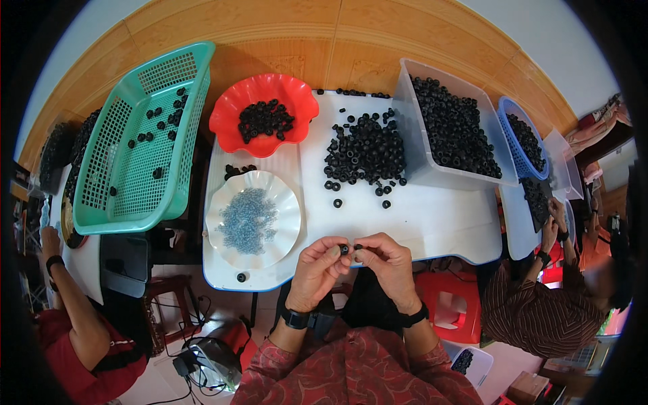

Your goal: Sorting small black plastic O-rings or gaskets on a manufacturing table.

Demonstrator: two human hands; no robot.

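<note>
Above the table's near edge, my left hand (316,271) pinches a small black ring-shaped part (344,249) between thumb and fingertips. Close beside it, my right hand (387,264) has thumb and finger closed on a smaller black piece (358,247), its kind too small to tell. The two pieces are nearly touching. Beyond my hands lies a loose pile of black ring-shaped parts (364,150) on the white table (442,219). To the left, a white scalloped plate (287,233) holds many small clear bluish pieces (248,221).
A red scalloped bowl (226,101) and a green basket (128,219) hold black parts at the left. A clear bin (466,174) full of them stands right, beside a blue basket (506,128). People work at both sides. A red stool (451,307) is at my right.
</note>
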